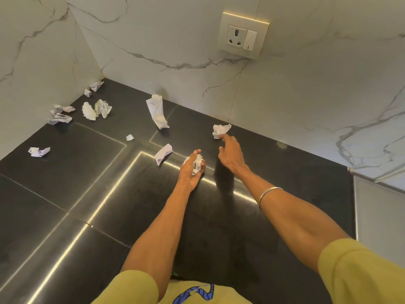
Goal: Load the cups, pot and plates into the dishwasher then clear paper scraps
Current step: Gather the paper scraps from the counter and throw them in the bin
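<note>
Cupping crumpled wad [195,164] in my left hand [191,170], low over worktop [65,194]. My right hand [230,153] spread, forefinger touching scrap [221,130] by wall. More scraps [96,109] lie far left.

Short yellow sleeves [361,270], yellow tee w/ blue print [194,294]; thin metal bangle [270,195] on rt forearm, ring [234,139] on rt finger.

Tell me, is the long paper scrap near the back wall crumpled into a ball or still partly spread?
Partly spread. The long paper scrap lies as a creased, twisted strip on the black counter, not a ball like the wad in the left hand.
</note>
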Demonstrator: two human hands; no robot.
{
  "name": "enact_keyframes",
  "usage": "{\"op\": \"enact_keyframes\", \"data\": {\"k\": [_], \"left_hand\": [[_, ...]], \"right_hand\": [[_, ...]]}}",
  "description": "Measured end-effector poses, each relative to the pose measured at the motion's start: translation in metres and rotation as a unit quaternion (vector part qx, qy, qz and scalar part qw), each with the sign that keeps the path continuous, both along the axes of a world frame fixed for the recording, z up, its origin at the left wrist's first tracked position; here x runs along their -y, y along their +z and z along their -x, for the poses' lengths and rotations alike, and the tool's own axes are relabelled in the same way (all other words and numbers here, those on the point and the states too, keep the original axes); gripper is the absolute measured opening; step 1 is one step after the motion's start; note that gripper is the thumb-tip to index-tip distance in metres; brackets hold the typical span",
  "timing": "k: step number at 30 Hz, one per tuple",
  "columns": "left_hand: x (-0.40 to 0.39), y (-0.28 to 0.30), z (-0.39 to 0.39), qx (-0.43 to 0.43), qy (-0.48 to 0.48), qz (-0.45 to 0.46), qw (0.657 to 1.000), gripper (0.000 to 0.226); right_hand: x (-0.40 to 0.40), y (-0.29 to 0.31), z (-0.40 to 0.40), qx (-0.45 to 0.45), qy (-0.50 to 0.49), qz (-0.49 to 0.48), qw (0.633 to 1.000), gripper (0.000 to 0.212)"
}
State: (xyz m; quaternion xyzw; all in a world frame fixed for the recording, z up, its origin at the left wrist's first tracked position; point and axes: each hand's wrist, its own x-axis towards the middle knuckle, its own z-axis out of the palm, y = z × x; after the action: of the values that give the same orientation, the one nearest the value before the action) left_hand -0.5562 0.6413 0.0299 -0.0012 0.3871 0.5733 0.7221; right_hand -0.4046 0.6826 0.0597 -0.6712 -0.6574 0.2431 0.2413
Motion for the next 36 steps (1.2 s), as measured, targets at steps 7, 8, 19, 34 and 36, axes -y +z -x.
{"op": "enact_keyframes", "data": {"k": [7,8,19,34,36], "left_hand": [[-0.018,-0.003,0.004,-0.002,-0.010,-0.007,1.000,0.019],[-0.019,-0.004,0.005,-0.007,-0.023,-0.010,1.000,0.019],[-0.013,-0.008,0.010,-0.059,-0.092,-0.044,0.993,0.030],[0.001,0.000,0.000,-0.064,-0.048,-0.038,0.996,0.028],[0.007,0.001,0.001,-0.070,-0.049,-0.045,0.995,0.032]], "right_hand": [[-0.042,-0.006,-0.002,0.012,0.041,0.036,0.998,0.074],[-0.049,-0.006,-0.001,0.022,0.049,0.042,0.998,0.076],[-0.050,-0.031,0.005,0.083,0.009,0.011,0.996,0.015],[0.004,0.002,0.017,-0.093,-0.032,-0.050,0.994,0.041],[0.021,0.004,0.030,-0.108,-0.018,-0.084,0.990,0.030]]}}
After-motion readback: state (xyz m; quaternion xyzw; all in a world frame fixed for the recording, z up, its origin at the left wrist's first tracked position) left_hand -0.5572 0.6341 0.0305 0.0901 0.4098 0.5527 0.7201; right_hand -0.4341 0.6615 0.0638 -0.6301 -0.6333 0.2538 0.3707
